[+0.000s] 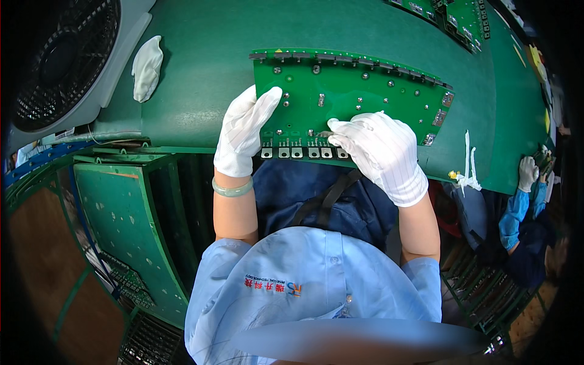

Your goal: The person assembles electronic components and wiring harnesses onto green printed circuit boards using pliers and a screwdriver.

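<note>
A long green circuit board (340,91) lies at the front edge of the table, solder joints facing up. A row of black parts runs along its far edge, and several flat metal-tabbed components (296,152) stick out at its near edge. My left hand (240,128), in a white glove, grips the board's left end, one finger reaching over its face. My right hand (383,152), gloved too, is closed above the near edge. Its fingertips pinch something small and greyish beside the component legs; what it is cannot be made out.
A fan (64,58) stands at the far left, near a crumpled white glove (147,68). More circuit boards (453,23) lie at the back right. A green cabinet (118,225) is below the table's left side. At far right, another person's gloved hand (528,173) is by a board.
</note>
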Available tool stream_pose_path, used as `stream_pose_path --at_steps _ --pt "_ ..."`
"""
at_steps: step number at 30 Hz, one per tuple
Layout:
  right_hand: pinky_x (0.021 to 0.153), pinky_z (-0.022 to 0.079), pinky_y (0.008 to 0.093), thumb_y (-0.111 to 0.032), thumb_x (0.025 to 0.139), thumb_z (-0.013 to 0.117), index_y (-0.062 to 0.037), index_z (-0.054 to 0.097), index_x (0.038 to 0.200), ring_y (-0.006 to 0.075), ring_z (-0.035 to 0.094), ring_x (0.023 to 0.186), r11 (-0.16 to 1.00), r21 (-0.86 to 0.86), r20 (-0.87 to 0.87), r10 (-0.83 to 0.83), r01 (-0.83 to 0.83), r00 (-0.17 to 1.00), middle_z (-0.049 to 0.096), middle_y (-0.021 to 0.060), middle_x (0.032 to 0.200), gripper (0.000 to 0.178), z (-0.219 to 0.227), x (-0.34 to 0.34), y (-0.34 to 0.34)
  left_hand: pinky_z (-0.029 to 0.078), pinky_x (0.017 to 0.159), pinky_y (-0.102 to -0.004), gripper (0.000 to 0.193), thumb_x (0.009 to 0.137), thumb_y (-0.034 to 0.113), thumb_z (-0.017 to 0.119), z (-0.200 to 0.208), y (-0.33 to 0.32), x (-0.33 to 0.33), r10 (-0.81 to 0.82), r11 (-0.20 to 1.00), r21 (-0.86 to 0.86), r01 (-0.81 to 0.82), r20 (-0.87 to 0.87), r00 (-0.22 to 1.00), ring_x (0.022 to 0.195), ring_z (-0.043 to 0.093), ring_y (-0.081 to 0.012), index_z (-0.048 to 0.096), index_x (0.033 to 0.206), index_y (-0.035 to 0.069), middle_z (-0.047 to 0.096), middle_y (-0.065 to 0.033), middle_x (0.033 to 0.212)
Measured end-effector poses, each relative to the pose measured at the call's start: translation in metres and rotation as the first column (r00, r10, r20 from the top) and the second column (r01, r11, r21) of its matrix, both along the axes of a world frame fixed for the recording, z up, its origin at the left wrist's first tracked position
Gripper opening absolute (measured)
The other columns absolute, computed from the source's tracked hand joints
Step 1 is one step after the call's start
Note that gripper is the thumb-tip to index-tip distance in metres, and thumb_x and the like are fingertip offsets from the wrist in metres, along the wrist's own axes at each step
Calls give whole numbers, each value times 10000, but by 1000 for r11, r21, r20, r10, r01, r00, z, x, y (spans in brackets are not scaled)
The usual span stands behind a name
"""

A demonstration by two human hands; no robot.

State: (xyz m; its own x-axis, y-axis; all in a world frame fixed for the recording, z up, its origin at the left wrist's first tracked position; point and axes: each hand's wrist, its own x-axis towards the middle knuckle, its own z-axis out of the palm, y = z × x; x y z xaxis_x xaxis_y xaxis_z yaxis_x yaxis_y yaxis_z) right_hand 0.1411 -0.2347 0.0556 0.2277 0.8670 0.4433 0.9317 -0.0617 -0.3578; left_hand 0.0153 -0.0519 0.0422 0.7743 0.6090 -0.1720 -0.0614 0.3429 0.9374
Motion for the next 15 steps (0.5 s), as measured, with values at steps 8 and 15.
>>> stream_pose_path --at_steps 8,15 --pt "566 448 283 -124 736 709 -90 630 923 188 628 721 981 113 -111 -147 160 983 646 22 828 206 14 -2 -12 431 750 -192 220 903 116 572 3 3 -2 -43 998 -51 42 -28 999 847 549 -58 609 1063 -30 620 -11 948" --pt "401 336 295 -413 598 786 -108 489 559 190 469 425 971 -85 -71 -230 224 971 499 19 523 427 34 -7 -55 389 689 -175 206 906 108 560 -5 5 -7 -90 995 40 90 -20 996 782 500 -36 613 1049 -30 603 8 908"
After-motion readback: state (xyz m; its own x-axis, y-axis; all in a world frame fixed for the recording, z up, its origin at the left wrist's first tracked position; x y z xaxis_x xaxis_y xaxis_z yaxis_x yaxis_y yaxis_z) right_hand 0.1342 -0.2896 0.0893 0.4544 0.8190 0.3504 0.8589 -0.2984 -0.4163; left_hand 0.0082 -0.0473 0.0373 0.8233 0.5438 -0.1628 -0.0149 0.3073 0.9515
